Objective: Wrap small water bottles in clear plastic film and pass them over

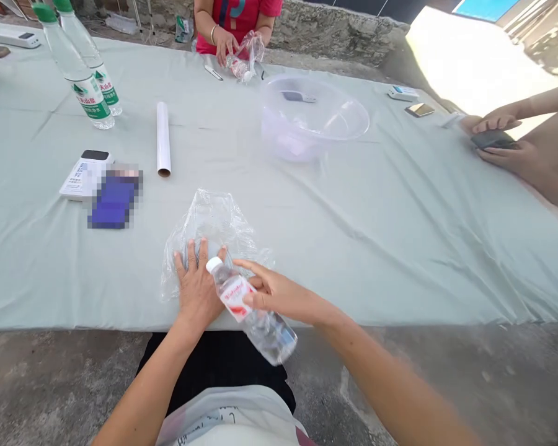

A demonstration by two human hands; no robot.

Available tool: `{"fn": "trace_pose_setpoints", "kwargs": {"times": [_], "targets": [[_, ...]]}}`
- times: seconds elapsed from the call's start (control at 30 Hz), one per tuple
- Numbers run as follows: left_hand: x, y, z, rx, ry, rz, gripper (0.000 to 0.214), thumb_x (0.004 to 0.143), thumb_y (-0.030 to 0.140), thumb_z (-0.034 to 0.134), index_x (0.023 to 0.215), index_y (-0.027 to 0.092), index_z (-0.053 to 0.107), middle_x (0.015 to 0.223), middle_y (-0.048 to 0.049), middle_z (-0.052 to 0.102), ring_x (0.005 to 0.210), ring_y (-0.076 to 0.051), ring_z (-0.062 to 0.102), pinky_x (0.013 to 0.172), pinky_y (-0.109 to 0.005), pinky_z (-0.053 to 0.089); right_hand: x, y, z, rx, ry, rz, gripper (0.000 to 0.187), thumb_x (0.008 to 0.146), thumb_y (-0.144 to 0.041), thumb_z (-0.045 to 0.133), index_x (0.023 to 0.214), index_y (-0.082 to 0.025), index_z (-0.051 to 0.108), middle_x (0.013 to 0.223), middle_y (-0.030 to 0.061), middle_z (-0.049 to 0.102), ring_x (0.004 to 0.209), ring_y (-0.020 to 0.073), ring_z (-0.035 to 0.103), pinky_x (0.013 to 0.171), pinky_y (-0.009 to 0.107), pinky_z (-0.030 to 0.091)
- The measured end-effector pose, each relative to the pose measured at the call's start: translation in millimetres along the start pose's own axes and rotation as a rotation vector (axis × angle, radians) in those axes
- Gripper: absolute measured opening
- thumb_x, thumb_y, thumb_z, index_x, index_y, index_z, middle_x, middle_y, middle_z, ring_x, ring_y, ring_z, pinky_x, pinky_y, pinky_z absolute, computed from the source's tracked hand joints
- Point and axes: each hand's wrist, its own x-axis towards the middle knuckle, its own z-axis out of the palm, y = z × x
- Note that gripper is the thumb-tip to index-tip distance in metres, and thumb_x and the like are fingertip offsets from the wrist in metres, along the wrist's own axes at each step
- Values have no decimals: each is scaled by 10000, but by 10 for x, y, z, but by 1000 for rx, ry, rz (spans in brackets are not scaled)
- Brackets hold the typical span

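My left hand (198,286) lies flat with fingers spread on a crumpled sheet of clear plastic wrap (214,229) near the front edge of the pale green cloth. My right hand (272,291) grips a small clear water bottle (251,310) with a white cap and a red-and-white label. The bottle is tilted, cap toward the plastic, its base hanging past the table edge over my lap.
A roll of plastic wrap (162,137), two large green-capped bottles (81,65), a white box (84,173) and a big clear bowl (314,118) sit on the table (400,235). A person in red (235,25) across handles plastic. Another person's hands (502,139) hold a phone at right.
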Motion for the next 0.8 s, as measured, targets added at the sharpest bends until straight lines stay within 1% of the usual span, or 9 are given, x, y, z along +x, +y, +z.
{"fn": "trace_pose_setpoints", "kwargs": {"times": [0.13,0.23,0.3,0.4,0.47,0.57,0.67,0.73,0.8], "targets": [[-3,26,14,23,14,-4,793,822,624,648,1486,222,486,1595,-240,330,1489,-507,199,1130,-744,158,274,95,-119,-90,451,-2,693,906,-571,532,1515,-282,374,874,18,613,768,180,596,761,358,511],[-4,46,9,21,13,-15,821,802,646,663,1486,228,488,1595,-245,326,1485,-510,208,1126,-750,146,348,142,-177,-201,683,44,745,893,-632,515,1533,-296,334,900,21,612,790,197,599,790,393,506],[-18,58,2,16,17,-26,828,801,660,656,1484,223,491,1594,-251,322,1485,-512,205,1123,-756,136,361,180,-187,-241,728,43,777,889,-657,508,1550,-303,307,983,41,633,830,208,618,820,409,505],[-67,76,-5,0,19,-39,853,783,681,663,1475,209,503,1592,-265,315,1483,-519,202,1120,-758,136,345,242,-183,-189,743,25,812,889,-648,517,1566,-273,271,1103,63,647,841,203,647,820,397,516],[-104,88,-2,-11,17,-39,893,751,711,672,1464,197,516,1586,-278,318,1477,-530,206,1117,-759,147,332,279,-167,-167,774,35,793,888,-644,520,1540,-238,321,1107,67,656,833,204,656,821,396,520],[-143,101,14,-18,18,-27,925,727,733,678,1457,186,523,1577,-292,325,1469,-543,214,1110,-761,164,341,313,-104,-243,836,24,725,918,-644,449,1497,-210,394,1094,81,666,853,223,658,858,427,506],[-173,97,19,-28,30,-21,952,725,736,677,1471,170,503,1577,-296,322,1467,-540,224,1116,-756,163,388,301,-12,-324,884,4,713,938,-638,399,1510,-213,375,1176,118,652,915,250,656,855,445,502],[-204,82,-10,-47,35,-9,958,741,733,665,1487,163,476,1585,-289,312,1472,-523,232,1126,-739,183,421,271,38,-370,899,9,712,939,-635,400,1516,-219,368,1210,136,641,968,266,650,843,442,503],[-248,58,-72,-71,36,8,883,807,685,630,1500,166,454,1595,-271,306,1479,-493,246,1131,-712,225,441,237,67,-415,900,24,712,937,-643,402,1519,-232,369,1222,143,632,999,275,641,836,437,501]]}}
